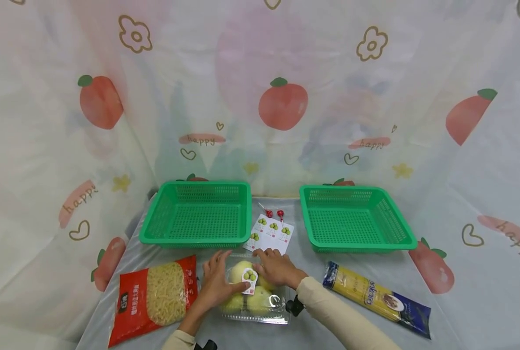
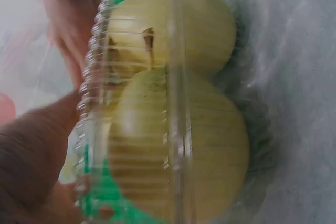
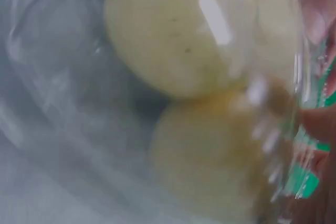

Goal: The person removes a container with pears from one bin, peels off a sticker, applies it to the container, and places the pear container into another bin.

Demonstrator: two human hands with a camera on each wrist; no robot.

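A clear plastic clamshell box (image 1: 281, 318) of pale yellow-green pears (image 1: 258, 302) lies at the front middle of the table in the head view. On its lid is a white label (image 1: 249, 278) printed with green fruit. My left hand (image 1: 216, 284) reaches over the box from the left, its thumb pressing the label's lower edge and its fingers spread. From the right my right hand (image 1: 278, 268) lies over the lid's far side, its thumb beside the label. In the left wrist view two pears (image 2: 178, 140) show through the ribbed wall; the right wrist view is blurred.
Two green baskets, left (image 1: 207, 221) and right (image 1: 356, 226), stand behind. Between them lie a sticker sheet (image 1: 268, 238) and two red lollipops (image 1: 280, 214). A red noodle bag (image 1: 130, 306) is at the left, a blue-and-yellow pasta packet (image 1: 375, 296) at the right.
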